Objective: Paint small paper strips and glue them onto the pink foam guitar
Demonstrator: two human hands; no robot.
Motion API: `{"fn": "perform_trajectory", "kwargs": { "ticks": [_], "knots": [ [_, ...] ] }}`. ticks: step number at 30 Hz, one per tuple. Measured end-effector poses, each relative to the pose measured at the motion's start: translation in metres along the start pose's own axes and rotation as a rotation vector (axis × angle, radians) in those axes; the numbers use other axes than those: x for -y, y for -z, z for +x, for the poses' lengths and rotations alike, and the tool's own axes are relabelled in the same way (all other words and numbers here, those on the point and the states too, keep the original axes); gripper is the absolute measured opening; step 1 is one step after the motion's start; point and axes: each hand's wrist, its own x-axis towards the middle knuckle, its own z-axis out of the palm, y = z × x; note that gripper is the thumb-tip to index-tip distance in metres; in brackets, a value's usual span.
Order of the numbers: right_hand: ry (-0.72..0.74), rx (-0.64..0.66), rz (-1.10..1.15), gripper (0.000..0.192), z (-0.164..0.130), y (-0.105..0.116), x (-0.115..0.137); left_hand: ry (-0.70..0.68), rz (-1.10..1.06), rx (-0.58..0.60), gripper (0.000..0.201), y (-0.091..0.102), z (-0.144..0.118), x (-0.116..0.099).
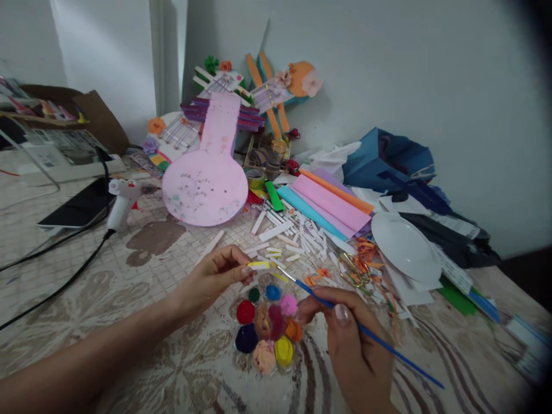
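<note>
Strip (259, 265), painted yellow, is pinched by one end in your left hand (219, 273), that grip nearly closed, thumb against fingers. Your right hand (357, 339) has its grip bent snugly around a blue-handled paintbrush (401, 355), held like a pen. Its bristles point at the strip's free end; whether they touch is too small to tell. Just below your hands, on the tabletop (172, 368), lies a round paint palette (263, 321) with wells of several colours. Beyond the strip, loose white strips (308, 236) lie in a heap, a few yellow ones near you. Toward the tabletop's far edge you have a pink guitar-shaped piece (204, 192), with a glue gun (122, 202) to its left. Gold-handled scissors (353, 270) lie right of the heap, and a white plate (405, 247) sits farther toward the tabletop's right edge.
</note>
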Motion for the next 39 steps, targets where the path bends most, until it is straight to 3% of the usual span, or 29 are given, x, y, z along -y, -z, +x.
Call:
{"fn": "perform_trajectory", "kwargs": {
  "ticks": [5, 9, 15, 21, 26, 36, 39],
  "knots": [
    [-0.034, 0.014, -0.013, 0.022, -0.0003, -0.0007, 0.0005, -0.001, 0.001, -0.014, 0.017, -0.0007, 0.0, -0.0006],
    [0.057, -0.016, -0.109, 0.024, -0.0005, 0.0019, 0.0016, 0.004, -0.013, -0.024, 0.019, -0.0022, 0.0003, -0.0022],
    [0.29, 0.121, -0.434, 0.027, 0.002, 0.0077, 0.0055, 0.035, 0.012, -0.039, 0.018, -0.0031, -0.0008, -0.0047],
    [0.35, 0.177, -0.507, 0.03, 0.0055, 0.0053, 0.0069, 0.032, 0.047, -0.044, 0.017, -0.003, -0.0021, -0.006],
    [0.354, 0.112, -0.517, 0.026, 0.0055, 0.0053, 0.0045, 0.029, 0.067, -0.068, 0.017, -0.0041, -0.0021, -0.0063],
    [0.314, 0.156, -0.504, 0.027, 0.007, 0.0057, 0.0069, 0.035, 0.06, -0.044, 0.016, -0.0022, -0.0021, -0.0048],
    [0.302, 0.117, -0.487, 0.028, 0.0059, 0.0061, 0.0058, 0.036, 0.043, -0.037, 0.016, -0.0027, -0.002, -0.0055]
  ]
}}
